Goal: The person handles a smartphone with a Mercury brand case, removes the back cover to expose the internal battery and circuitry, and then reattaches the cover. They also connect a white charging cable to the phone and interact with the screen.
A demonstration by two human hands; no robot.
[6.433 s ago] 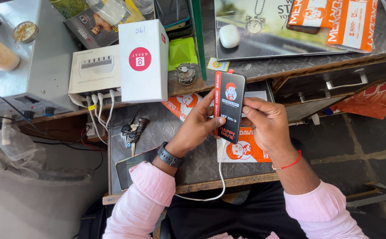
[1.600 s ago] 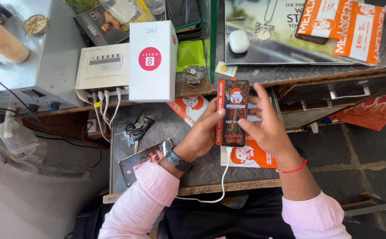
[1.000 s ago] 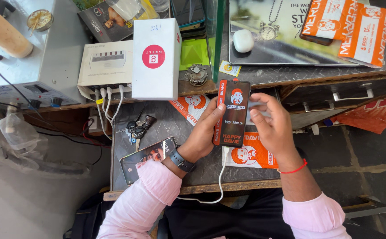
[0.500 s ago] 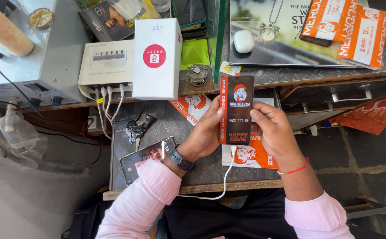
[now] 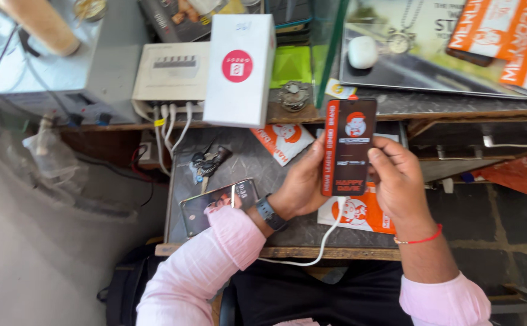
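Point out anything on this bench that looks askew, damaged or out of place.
Nothing looks damaged or spilled. The bench is just cluttered: a bunch of keys lies loose, a phone sits askew under the left forearm, and orange-and-white packets lie at odd angles around the hands.

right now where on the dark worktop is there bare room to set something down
Bare patch on the worktop, bordered by the keys, the orange packet and the left hand. Crowded on the right: another packet lies under the right hand, with a phone at the left.
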